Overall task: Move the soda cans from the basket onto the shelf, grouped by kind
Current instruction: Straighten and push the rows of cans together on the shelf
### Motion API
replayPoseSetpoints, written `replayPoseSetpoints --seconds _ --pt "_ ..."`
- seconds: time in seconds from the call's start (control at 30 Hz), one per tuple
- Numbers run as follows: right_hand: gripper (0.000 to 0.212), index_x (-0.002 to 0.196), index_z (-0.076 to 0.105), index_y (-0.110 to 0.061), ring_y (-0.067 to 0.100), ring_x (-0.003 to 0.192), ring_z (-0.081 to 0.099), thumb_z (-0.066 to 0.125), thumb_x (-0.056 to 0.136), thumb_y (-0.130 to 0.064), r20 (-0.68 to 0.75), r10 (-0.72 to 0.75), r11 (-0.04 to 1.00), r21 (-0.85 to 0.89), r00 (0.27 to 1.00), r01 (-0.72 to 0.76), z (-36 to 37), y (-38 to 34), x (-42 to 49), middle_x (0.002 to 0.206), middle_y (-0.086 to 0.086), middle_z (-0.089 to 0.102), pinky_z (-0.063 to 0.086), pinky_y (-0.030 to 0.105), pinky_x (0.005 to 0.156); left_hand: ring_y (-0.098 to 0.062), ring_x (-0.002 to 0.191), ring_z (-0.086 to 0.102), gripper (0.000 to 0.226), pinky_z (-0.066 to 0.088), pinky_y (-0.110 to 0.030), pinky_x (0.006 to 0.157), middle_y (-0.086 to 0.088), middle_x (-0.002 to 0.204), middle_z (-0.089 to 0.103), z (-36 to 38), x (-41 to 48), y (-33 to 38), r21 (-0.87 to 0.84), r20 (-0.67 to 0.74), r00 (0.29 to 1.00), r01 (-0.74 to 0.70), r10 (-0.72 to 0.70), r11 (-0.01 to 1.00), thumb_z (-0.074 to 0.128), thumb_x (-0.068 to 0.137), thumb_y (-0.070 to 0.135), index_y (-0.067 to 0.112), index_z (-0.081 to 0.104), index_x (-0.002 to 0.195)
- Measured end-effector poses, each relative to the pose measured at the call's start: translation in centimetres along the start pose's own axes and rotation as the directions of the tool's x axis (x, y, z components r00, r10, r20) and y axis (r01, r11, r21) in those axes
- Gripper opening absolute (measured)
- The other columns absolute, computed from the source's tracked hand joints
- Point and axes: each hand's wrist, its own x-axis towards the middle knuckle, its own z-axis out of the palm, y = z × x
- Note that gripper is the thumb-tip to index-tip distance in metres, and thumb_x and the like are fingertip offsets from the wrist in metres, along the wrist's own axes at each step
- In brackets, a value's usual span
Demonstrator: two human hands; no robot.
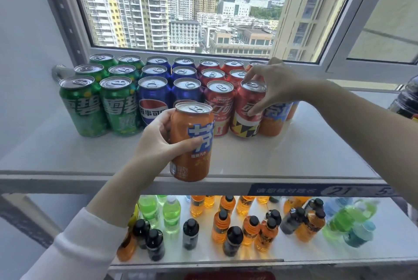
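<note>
On the white top shelf [90,155] stand rows of cans: green ones [83,108] at the left, blue ones [153,99] beside them, then red ones [220,108]. My left hand [158,141] grips an orange can [192,141] upright above the shelf's front edge. My right hand [278,87] holds the front right red can [247,110], thumb on its side and fingertips at its rim. Behind that hand stand more orange cans [272,121], partly hidden. The basket is out of view.
A window [181,8] rises right behind the back row of cans. The lower shelf [248,255] carries several small bottles with orange, green and dark contents. A dark bottle [407,99] shows at the right edge.
</note>
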Motion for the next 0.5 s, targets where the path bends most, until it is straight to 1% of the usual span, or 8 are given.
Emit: replayPoseSetpoints --seconds 0.07,0.17,0.23,0.3,0.37,0.43,0.5 --pt "0.083 0.125 0.047 -0.031 0.019 0.120 0.032 0.082 0.053 -0.053 0.004 0.000 1.000 -0.029 1.000 0.000 0.1 -0.1 0.0 0.121 0.003 0.053 0.035 0.032 0.084 -0.004 0.081 0.069 0.062 0.051 -0.014 0.063 0.014 0.086 0.073 0.1 -0.1 0.0 0.002 0.010 1.000 0.005 -0.005 1.000 0.081 0.050 0.023 0.023 0.056 0.107" --pt "0.082 0.124 0.049 -0.030 0.018 0.117 0.031 0.081 0.053 -0.055 -0.010 -0.018 0.996 -0.092 1.000 0.017 0.1 -0.4 0.1 0.121 -0.001 0.051 0.031 0.031 0.082 -0.003 0.080 0.068 0.056 0.051 -0.014 0.062 0.014 0.085 0.073 0.2 -0.1 -0.2 -0.009 0.001 1.000 0.009 -0.009 1.000 0.076 0.053 0.021 0.024 0.056 0.105" --pt "0.082 0.124 0.050 -0.027 0.019 0.117 0.031 0.080 0.054 -0.056 -0.017 -0.021 0.992 -0.122 1.000 0.019 0.1 -0.6 0.1 0.122 -0.001 0.051 0.030 0.031 0.084 -0.003 0.081 0.068 0.057 0.051 -0.013 0.062 0.015 0.085 0.073 0.3 -0.2 -0.3 -0.011 0.009 1.000 0.008 -0.008 1.000 0.078 0.052 0.023 0.025 0.056 0.105" --pt "0.083 0.126 0.050 -0.023 0.020 0.119 0.030 0.080 0.055 -0.056 -0.028 -0.023 0.989 -0.146 0.999 0.019 0.3 -0.8 0.1 0.124 0.000 0.050 0.029 0.030 0.085 -0.004 0.082 0.068 0.065 0.051 -0.014 0.063 0.014 0.088 0.073 0.3 -0.3 -0.3 -0.009 0.017 1.000 0.007 -0.007 1.000 0.081 0.047 0.028 0.025 0.056 0.107" --pt "0.084 0.127 0.050 -0.019 0.021 0.120 0.031 0.080 0.056 -0.055 -0.045 -0.016 0.988 -0.156 0.999 0.008 0.5 -0.9 0.1 0.125 0.002 0.049 0.029 0.029 0.085 -0.004 0.082 0.068 0.062 0.052 -0.014 0.063 0.014 0.088 0.073 0.3 -0.4 -0.2 -0.007 0.016 1.000 0.008 -0.007 1.000 0.080 0.050 0.025 0.024 0.056 0.107" --pt "0.084 0.127 0.050 -0.017 0.022 0.121 0.031 0.080 0.057 -0.053 -0.061 -0.004 0.989 -0.145 0.998 -0.005 0.9 -0.9 0.1 0.125 0.003 0.048 0.031 0.031 0.090 -0.006 0.083 0.069 0.059 0.052 -0.016 0.064 0.011 0.089 0.073 0.3 -0.5 -0.2 -0.006 0.024 1.000 0.010 -0.010 1.000 0.080 0.054 0.022 0.022 0.056 0.108" --pt "0.083 0.125 0.050 -0.016 0.023 0.121 0.031 0.082 0.057 -0.050 -0.072 0.004 0.993 -0.114 0.997 -0.012 1.1 -0.9 0.3 0.125 0.004 0.048 0.033 0.034 0.094 -0.007 0.085 0.069 0.066 0.052 -0.017 0.064 0.008 0.092 0.073 0.2 -0.6 -0.2 0.000 0.027 1.000 0.013 -0.013 1.000 0.086 0.054 0.024 0.019 0.056 0.112"
